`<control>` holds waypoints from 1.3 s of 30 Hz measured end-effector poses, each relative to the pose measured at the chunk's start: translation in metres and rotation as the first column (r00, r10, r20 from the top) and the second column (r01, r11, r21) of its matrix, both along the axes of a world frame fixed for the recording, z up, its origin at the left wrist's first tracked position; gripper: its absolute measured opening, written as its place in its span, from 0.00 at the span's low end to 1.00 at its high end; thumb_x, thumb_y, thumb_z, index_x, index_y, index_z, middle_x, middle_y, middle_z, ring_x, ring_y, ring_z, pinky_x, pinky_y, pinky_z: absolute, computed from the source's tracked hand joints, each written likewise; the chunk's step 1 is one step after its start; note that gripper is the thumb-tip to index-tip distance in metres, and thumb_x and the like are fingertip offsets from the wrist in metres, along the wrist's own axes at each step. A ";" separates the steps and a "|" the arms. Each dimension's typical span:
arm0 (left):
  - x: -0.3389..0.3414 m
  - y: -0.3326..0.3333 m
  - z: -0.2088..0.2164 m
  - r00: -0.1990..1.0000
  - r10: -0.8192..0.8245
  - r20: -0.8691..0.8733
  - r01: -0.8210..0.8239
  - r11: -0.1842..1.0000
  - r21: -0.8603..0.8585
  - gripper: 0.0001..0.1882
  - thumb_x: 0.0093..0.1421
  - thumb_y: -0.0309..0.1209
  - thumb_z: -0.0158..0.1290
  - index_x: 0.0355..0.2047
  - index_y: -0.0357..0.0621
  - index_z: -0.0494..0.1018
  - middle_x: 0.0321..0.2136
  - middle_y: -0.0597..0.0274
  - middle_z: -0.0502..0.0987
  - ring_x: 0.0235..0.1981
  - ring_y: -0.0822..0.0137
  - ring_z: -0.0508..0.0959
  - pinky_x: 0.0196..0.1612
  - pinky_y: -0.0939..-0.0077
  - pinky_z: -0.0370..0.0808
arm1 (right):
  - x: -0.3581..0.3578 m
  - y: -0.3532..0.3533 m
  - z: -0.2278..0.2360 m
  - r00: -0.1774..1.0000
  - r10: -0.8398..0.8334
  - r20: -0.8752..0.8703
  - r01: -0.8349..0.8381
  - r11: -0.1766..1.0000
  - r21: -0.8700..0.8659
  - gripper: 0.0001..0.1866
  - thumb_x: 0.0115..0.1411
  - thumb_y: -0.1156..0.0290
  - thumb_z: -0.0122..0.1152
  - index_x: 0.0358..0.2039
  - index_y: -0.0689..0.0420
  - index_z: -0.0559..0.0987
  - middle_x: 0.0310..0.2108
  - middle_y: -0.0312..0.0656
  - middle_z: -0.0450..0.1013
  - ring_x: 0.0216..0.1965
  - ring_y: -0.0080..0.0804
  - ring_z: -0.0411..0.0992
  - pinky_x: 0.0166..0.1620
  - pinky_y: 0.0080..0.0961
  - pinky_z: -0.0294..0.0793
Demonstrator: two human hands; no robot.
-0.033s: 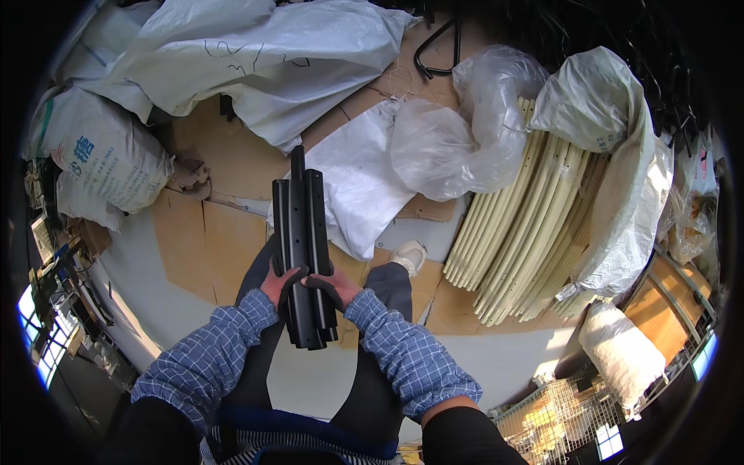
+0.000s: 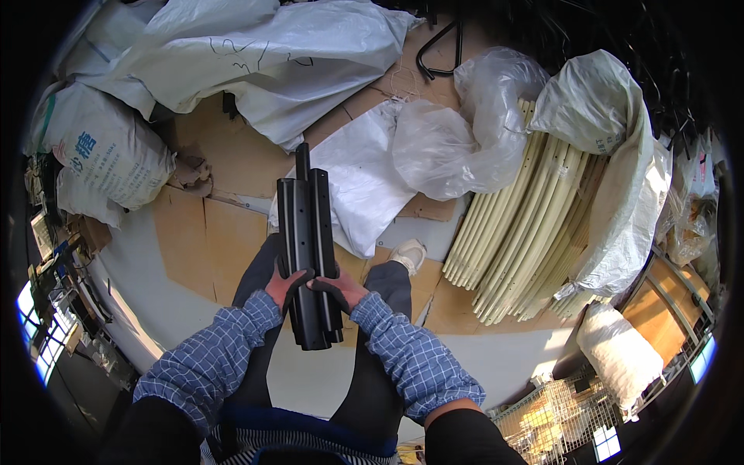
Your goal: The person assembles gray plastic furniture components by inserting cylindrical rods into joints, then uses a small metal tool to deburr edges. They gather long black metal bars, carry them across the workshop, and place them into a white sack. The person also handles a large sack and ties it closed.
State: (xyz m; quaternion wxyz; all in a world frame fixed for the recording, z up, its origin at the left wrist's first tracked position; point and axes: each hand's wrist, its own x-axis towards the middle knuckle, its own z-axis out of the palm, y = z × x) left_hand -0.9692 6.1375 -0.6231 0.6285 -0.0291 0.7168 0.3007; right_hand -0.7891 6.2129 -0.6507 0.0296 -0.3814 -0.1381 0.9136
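While our left hand (image 2: 284, 286) and right hand (image 2: 346, 290) grasp the bundle of black tubes (image 2: 291, 225) from both sides, left of the stack of cream tubes (image 2: 530, 221), the black pieces are gathered but not yet laid down; we cannot tell whether anything binds them.

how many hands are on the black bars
2: the left hand grips the black bars from their left side, the right hand from their right; no others show.
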 end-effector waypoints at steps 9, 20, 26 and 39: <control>0.135 0.002 -0.104 0.707 -0.627 0.327 0.539 0.777 0.325 0.56 0.47 0.39 0.70 0.69 0.41 0.48 0.64 0.47 0.62 0.65 0.55 0.62 0.67 0.62 0.59 | 0.160 -0.077 -0.025 0.894 -0.051 0.444 0.084 0.995 -0.054 0.33 0.52 0.79 0.70 0.58 0.61 0.68 0.52 0.39 0.72 0.54 0.32 0.70 0.57 0.27 0.70; 0.182 -0.014 -0.209 0.101 -0.976 -0.193 0.993 0.112 -0.044 0.45 0.57 0.56 0.56 0.63 0.37 0.58 0.56 0.39 0.69 0.58 0.47 0.71 0.60 0.60 0.68 | 0.217 -0.153 -0.222 0.734 -0.416 0.537 0.361 0.909 0.210 0.32 0.52 0.74 0.72 0.57 0.63 0.69 0.50 0.42 0.74 0.48 0.33 0.74 0.53 0.27 0.72; 0.071 0.031 -0.160 -0.034 -0.364 -0.931 0.977 -0.209 0.046 0.24 0.51 0.40 0.62 0.49 0.49 0.74 0.41 0.53 0.72 0.44 0.54 0.74 0.48 0.57 0.69 | 0.200 -0.130 -0.173 0.344 -0.539 0.769 0.197 0.842 0.502 0.34 0.55 0.70 0.69 0.60 0.62 0.66 0.58 0.48 0.66 0.58 0.40 0.66 0.62 0.35 0.63; -0.024 0.052 -0.211 -0.479 -0.694 -0.537 0.878 -0.368 -0.307 0.17 0.62 0.37 0.49 0.50 0.50 0.75 0.43 0.56 0.78 0.52 0.55 0.74 0.55 0.55 0.69 | 0.011 0.092 -0.174 0.629 -0.435 0.644 0.005 0.831 0.557 0.32 0.53 0.58 0.67 0.50 0.71 0.73 0.52 0.57 0.73 0.53 0.49 0.72 0.56 0.38 0.69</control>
